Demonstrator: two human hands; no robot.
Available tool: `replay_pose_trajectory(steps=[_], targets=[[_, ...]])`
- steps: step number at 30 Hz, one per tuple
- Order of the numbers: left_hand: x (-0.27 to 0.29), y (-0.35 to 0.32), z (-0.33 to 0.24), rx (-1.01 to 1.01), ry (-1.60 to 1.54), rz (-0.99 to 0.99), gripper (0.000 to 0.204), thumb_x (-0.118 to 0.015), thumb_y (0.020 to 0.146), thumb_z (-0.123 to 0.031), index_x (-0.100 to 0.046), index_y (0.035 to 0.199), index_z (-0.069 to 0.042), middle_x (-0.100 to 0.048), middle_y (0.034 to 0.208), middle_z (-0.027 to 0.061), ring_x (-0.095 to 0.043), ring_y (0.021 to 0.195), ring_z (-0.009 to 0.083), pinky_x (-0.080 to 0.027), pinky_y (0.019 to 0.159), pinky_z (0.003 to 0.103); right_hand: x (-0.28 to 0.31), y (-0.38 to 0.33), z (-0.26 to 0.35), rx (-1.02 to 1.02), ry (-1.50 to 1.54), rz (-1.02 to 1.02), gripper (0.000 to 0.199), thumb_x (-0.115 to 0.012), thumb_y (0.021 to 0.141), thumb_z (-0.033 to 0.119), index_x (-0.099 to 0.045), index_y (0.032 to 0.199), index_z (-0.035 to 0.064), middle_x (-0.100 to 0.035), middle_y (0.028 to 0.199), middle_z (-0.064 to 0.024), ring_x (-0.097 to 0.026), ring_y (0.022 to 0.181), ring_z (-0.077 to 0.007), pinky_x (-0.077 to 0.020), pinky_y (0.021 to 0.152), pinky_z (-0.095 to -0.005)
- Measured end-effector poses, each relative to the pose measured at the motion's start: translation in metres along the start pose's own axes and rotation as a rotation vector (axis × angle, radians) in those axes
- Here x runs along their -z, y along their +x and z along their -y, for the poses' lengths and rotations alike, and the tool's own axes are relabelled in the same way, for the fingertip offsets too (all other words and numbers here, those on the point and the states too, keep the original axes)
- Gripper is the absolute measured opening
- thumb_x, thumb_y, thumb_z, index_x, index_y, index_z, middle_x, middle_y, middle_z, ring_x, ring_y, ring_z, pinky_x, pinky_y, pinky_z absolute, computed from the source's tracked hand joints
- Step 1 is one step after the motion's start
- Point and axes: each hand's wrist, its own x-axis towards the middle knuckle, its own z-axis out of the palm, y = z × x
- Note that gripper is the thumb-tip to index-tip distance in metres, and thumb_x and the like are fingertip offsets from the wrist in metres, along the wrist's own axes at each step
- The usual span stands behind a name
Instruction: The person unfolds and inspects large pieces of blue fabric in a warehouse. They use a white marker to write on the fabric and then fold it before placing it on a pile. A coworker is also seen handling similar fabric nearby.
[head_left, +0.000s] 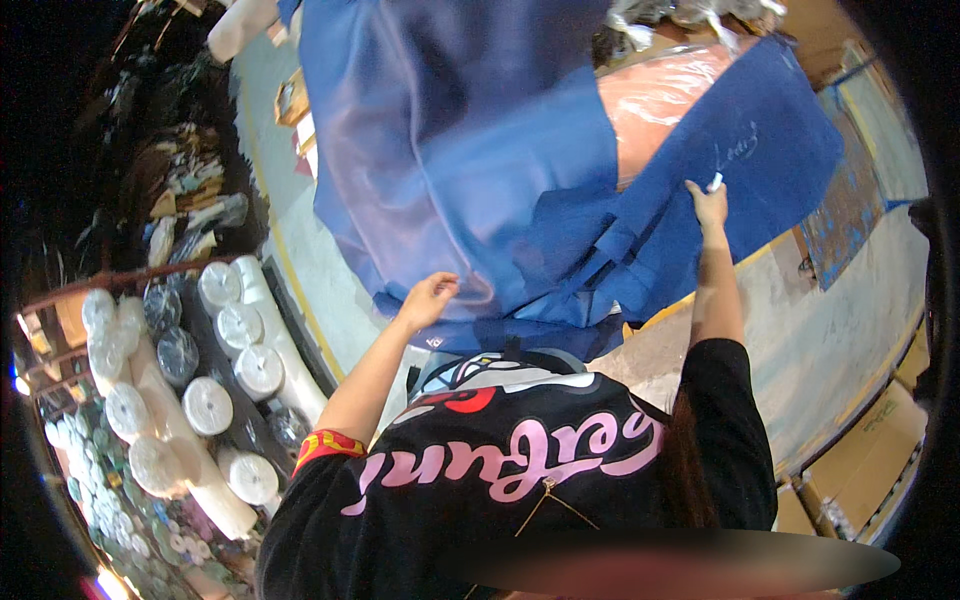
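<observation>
Seen from above, a person in a black short-sleeved top with pink lettering stands at a work table point(850, 340) covered with a large spread of blue fabric point(480, 150). The fabric lies in several layers, filling the far middle of the scene; a sheer, shinier blue layer lies over the left part, and a darker, matte blue sheet stretches off to the right. The left hand point(428, 298) rests at the near edge of the sheer layer, fingers curled loosely with the palm partly turned up, touching the cloth; whether it actually pinches the fabric cannot be told. The right hand point(708, 203) reaches farther out onto the darker sheet and is closed around a small white piece of chalk point(714, 182), its tip on the cloth. Just beyond the chalk, faint white chalk marks point(735, 148) show on the blue sheet. Between the two blue areas, a roll of orange-pink material wrapped in clear plastic point(655, 100) lies on the far side of the table. To the left, down on the floor beside the table, many white rolls of material point(230, 370) stand on end, close together. At the near right, brown cardboard boxes point(865, 450) sit below the table edge.
</observation>
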Motion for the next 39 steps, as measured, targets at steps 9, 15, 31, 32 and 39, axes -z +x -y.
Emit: replay_pose_trajectory(steps=[9,15,31,32,39], targets=[[0.032,-0.053,0.133,0.328,0.051,-0.430,0.051,-0.064,0.081,-0.035,-0.059,0.119,-0.002,-0.064,0.114,0.0196,-0.060,0.109,0.0302,-0.045,0.093,0.038,-0.006,-0.088,-0.012,-0.114,0.673,-0.197,0.043,-0.045,0.098,0.038,-0.062,0.103,-0.0010,-0.067,0.086,-0.0065,-0.059,0.076,-0.0132,-0.0476,0.067,-0.0268],[0.045,-0.046,0.217,0.488,-0.202,-0.557,0.059,-0.064,0.083,-0.036,-0.053,0.127,0.002,-0.056,0.126,0.0236,-0.053,0.119,0.0327,-0.041,0.098,0.037,-0.020,-0.213,-0.031,-0.024,0.484,-0.216,0.033,-0.046,0.099,0.032,-0.058,0.084,0.0047,-0.055,0.069,-0.0011,-0.046,0.056,-0.0084,-0.0379,0.053,-0.0255],[0.043,0.056,0.282,0.794,-0.919,0.193,0.060,-0.058,0.085,-0.052,-0.050,0.115,-0.001,-0.057,0.114,0.0181,-0.058,0.094,0.0277,-0.051,0.076,0.042,0.017,-0.571,-0.038,-0.534,0.286,-0.082,0.028,-0.052,0.096,0.031,-0.059,0.084,0.0062,-0.054,0.066,-0.0008,-0.046,0.054,-0.0087,-0.0363,0.052,-0.0250],[0.042,0.058,0.290,0.786,-0.840,0.253,0.049,-0.055,0.089,-0.044,-0.053,0.109,0.000,-0.059,0.108,0.0178,-0.059,0.089,0.0261,-0.052,0.072,0.040,0.013,-0.588,-0.035,-0.601,0.301,-0.067,0.027,-0.052,0.096,0.028,-0.059,0.085,0.0043,-0.055,0.068,-0.0021,-0.049,0.059,-0.0103,-0.0395,0.059,-0.0266],[0.099,-0.022,0.269,0.193,-0.540,0.118,0.028,-0.050,0.086,-0.017,-0.059,0.101,0.005,-0.064,0.087,0.0106,-0.062,0.084,0.0218,-0.053,0.072,0.036,-0.032,-0.635,-0.017,-0.805,0.517,-0.105,0.043,-0.052,0.094,0.042,-0.055,0.107,0.0007,-0.059,0.075,-0.0051,-0.056,0.064,-0.0124,-0.0440,0.052,-0.0253]])
